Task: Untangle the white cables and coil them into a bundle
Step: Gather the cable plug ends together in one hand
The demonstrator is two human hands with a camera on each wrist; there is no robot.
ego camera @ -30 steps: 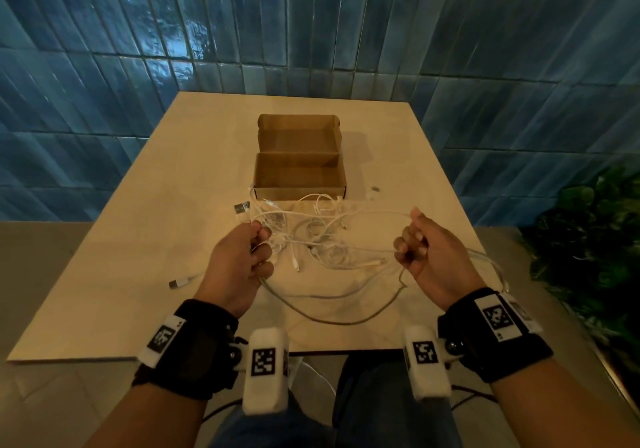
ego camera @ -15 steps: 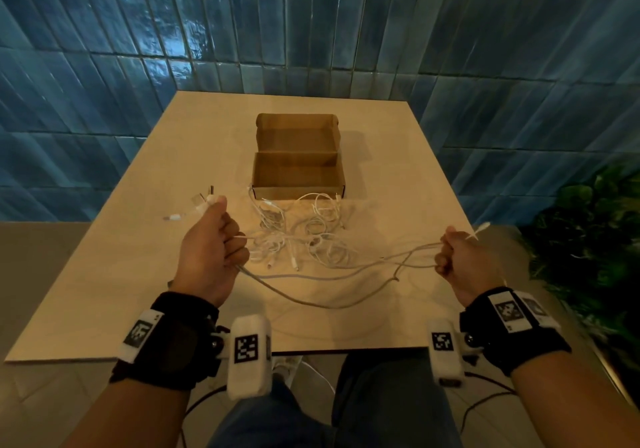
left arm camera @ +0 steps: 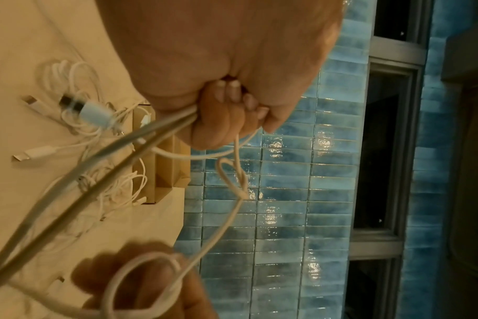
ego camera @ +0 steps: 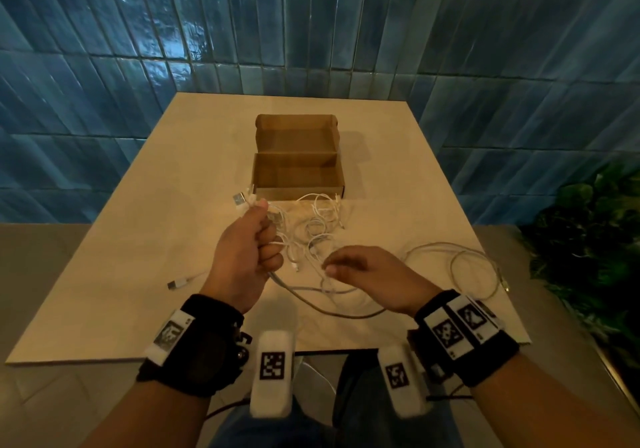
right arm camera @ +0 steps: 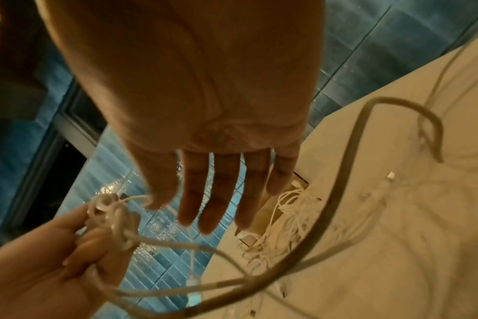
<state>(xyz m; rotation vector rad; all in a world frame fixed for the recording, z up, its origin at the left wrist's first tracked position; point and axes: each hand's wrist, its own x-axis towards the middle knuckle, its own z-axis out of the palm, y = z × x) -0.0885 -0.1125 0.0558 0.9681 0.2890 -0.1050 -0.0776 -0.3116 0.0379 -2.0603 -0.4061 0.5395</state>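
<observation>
Gripping several strands of the white cables (ego camera: 313,229) in the curled fingers (left arm camera: 227,120) of the left hand (ego camera: 247,257), raised above the bench (ego camera: 138,247). Reaching toward them with the right hand (ego camera: 374,276), fingers (right arm camera: 216,194) straight and spread, holding nothing. Lying tangled just in front of the open cardboard box (ego camera: 298,170), with 1 grey loop (ego camera: 474,267) trailing right.
</observation>
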